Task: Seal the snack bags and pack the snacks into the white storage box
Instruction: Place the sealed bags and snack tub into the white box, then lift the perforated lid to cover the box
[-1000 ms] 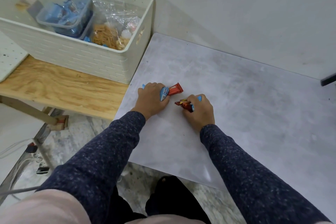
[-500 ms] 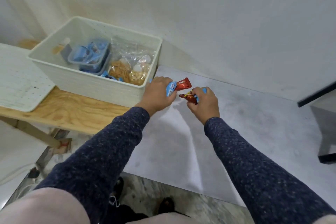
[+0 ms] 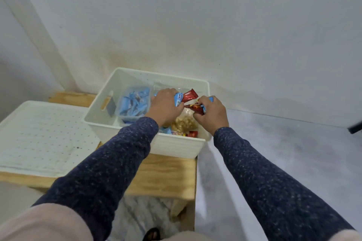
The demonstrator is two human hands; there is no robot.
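Observation:
The white storage box [image 3: 172, 147] stands on a wooden bench. Both hands hover over its right half. My left hand [image 3: 164, 106] is closed around small wrapped snacks, a blue one and a red one [image 3: 189, 95] sticking out to the right. My right hand [image 3: 211, 113] grips more wrapped snacks, a red-and-yellow wrapper [image 3: 195, 108] poking out on its left. Inside the box sit a clear tub of blue packets [image 3: 135, 101], a clear bag of beige snacks [image 3: 184, 122] and loose wrapped candies [image 3: 193, 133] near the front wall.
The box's white perforated lid [image 3: 41, 137] lies to the left on the wooden bench [image 3: 162, 176]. A grey tabletop [image 3: 284, 158] extends to the right, against a white wall. A dark object [image 3: 355, 128] shows at the right edge.
Both hands lifted the wrapped snacks off the grey tabletop and carried them leftward until they are over the box. The view tilted up toward the wall.

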